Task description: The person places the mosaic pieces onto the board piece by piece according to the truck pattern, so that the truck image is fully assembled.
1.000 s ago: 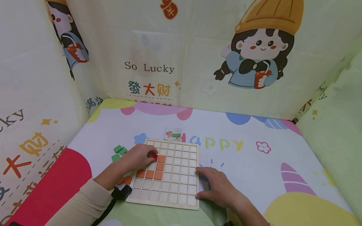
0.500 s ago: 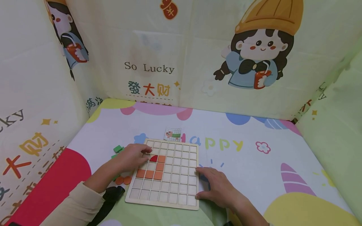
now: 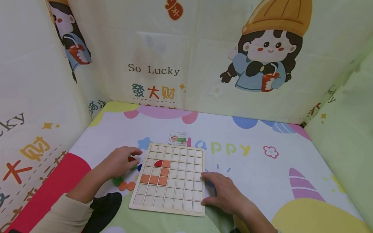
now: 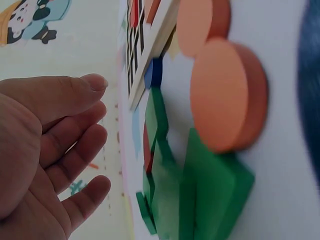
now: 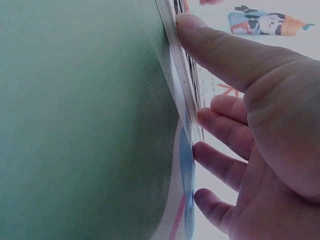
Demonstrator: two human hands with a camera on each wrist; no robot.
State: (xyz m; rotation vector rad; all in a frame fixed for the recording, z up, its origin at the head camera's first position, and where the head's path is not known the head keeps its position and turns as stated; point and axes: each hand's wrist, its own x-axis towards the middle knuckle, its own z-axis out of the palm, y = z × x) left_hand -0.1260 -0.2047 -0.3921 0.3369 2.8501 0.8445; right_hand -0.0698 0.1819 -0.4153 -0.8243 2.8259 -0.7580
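Observation:
A wooden grid board lies on the table. In its cells sit a red quarter-round piece and several orange square tiles. My left hand is off the board's left side, above loose pieces. Its fingers are bent loosely with nothing between them in the left wrist view. Beneath it lie green tiles, a red piece and a blue piece, partly hidden. My right hand touches the board's right edge with its thumb and fingertips, fingers spread.
Two orange discs lie by the board's lower left edge. A small picture card with a coloured grid pattern rests behind the board. Printed cloth walls enclose the table at the back and sides.
My left hand has left the red quarter-round piece in its cell and moved left off the board to the loose pieces. My right hand has stayed at the board's edge.

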